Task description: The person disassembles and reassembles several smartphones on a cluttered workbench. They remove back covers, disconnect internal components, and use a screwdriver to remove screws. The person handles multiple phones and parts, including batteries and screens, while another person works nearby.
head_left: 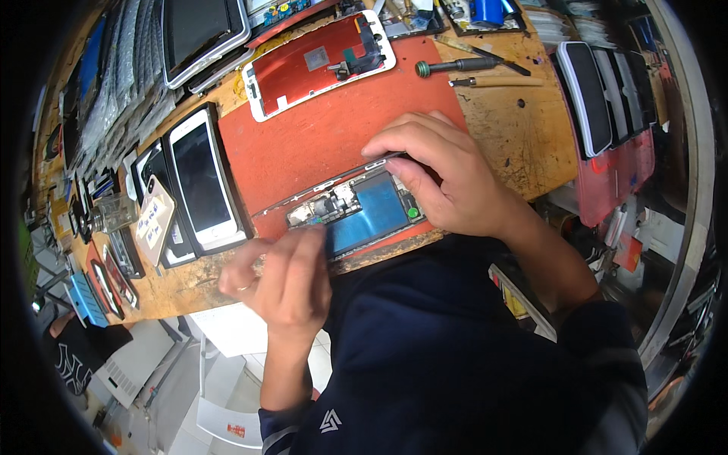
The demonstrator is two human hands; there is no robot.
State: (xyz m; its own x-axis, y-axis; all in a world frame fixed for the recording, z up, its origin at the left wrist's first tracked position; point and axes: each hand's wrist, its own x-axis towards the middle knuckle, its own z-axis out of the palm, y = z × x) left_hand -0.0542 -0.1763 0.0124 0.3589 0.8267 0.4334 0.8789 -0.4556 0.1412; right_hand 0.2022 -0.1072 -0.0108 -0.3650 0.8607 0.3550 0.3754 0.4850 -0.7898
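opened phone at frame centre on red mat | right hand clamps its upper right edge, fingers curled | left hand pinched at lower left edge, contents unclear | risk: slip could tear internal cables | cream handwritten tag at left; stacked clear sleeves upper left

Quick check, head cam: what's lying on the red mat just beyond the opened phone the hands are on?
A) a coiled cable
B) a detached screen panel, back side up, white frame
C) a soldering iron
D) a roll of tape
B: a detached screen panel with a white frame and reddish back lies on the red mat, beyond the opened phone that the right hand steadies and the left hand works on.
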